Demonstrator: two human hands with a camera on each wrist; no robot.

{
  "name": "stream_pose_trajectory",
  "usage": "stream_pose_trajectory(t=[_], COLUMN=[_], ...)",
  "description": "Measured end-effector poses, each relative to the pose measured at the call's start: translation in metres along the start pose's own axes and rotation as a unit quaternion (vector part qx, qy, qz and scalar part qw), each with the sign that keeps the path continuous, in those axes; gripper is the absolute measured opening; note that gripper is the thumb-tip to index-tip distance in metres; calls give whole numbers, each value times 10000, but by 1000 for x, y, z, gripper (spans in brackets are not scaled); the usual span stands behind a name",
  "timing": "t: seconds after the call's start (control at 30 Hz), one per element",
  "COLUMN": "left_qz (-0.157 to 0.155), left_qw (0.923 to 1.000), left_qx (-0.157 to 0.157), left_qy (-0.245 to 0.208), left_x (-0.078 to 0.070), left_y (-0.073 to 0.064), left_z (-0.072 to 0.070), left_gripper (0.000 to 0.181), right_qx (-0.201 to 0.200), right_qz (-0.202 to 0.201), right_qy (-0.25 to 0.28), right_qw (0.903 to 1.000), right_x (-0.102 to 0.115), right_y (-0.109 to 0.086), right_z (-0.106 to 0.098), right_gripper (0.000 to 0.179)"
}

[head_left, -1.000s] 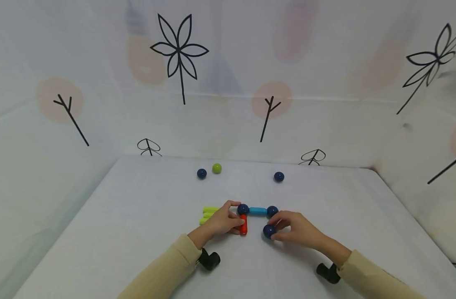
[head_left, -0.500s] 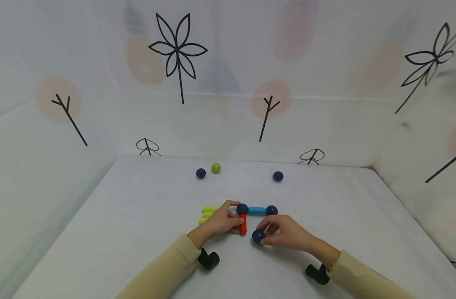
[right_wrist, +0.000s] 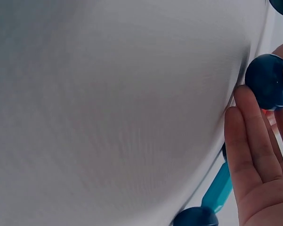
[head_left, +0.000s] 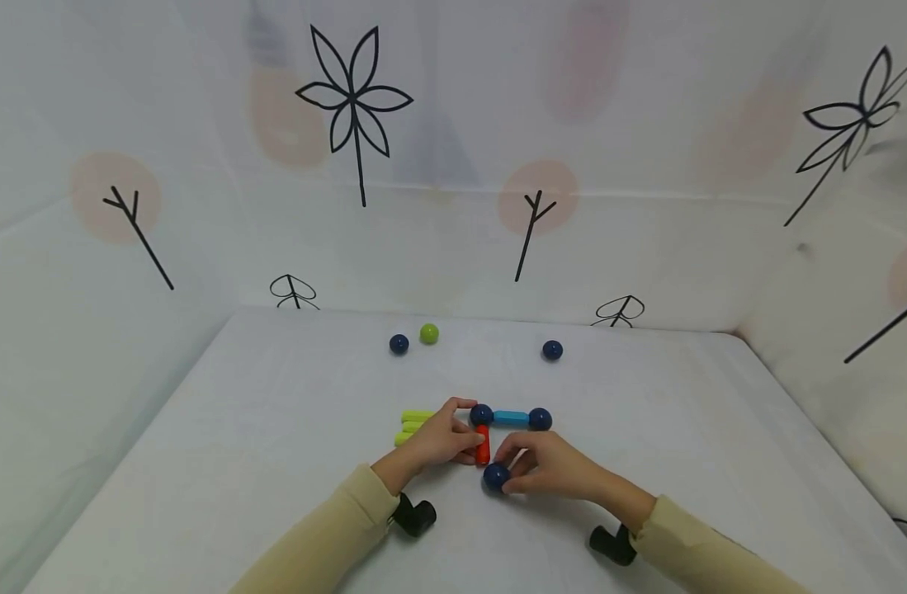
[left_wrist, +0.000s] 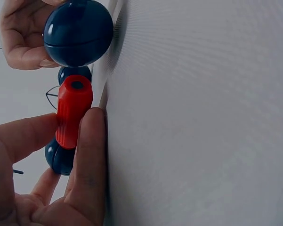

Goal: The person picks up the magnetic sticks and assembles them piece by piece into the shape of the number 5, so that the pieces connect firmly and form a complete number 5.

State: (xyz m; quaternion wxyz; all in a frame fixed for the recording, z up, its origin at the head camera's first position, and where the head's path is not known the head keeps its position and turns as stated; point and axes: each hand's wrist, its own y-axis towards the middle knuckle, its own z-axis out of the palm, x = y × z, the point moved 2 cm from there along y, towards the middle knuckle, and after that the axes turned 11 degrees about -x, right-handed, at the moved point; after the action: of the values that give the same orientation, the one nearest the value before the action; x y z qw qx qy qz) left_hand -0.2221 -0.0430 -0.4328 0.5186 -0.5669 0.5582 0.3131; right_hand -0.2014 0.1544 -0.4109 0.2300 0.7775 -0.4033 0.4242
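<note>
My left hand (head_left: 442, 436) pinches a red rod (head_left: 483, 445) between thumb and finger. Its index fingertip touches the dark blue ball (head_left: 481, 415) at the rod's far end. A light blue rod (head_left: 510, 417) joins that ball to a second dark blue ball (head_left: 540, 419) on the right. Another dark blue ball (head_left: 496, 477) is held in the fingertips of my right hand (head_left: 553, 469), just off the red rod's near end. In the left wrist view, a small gap separates this held ball (left_wrist: 78, 33) from the red rod's open end (left_wrist: 77, 85).
Several yellow-green rods (head_left: 414, 425) lie left of the left hand, partly hidden by it. Toward the back are a dark blue ball (head_left: 399, 344), a green ball (head_left: 429, 333) and another dark blue ball (head_left: 553, 350). A patterned cloth wall (head_left: 423, 247) rises behind the white table (head_left: 275, 388).
My right hand has carried its dark blue ball leftward and nearer, from below the right-hand ball to the red rod's near end. The left hand keeps its hold in place.
</note>
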Motion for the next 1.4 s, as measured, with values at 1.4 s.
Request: stream_pose_trajectory(t=[1.4], left_qz=[-99], left_qw=[9999], left_qx=[0], left_qy=[-57], left_x=[-2], left_y=[-1], left_z=[-1], left_gripper=[59], right_qx=[-596], right_qz=[-166], right_qy=[-612], right_qw=[9962], right_x=[-3], right_y=[-2], right_z=[-19], right_gripper=[21])
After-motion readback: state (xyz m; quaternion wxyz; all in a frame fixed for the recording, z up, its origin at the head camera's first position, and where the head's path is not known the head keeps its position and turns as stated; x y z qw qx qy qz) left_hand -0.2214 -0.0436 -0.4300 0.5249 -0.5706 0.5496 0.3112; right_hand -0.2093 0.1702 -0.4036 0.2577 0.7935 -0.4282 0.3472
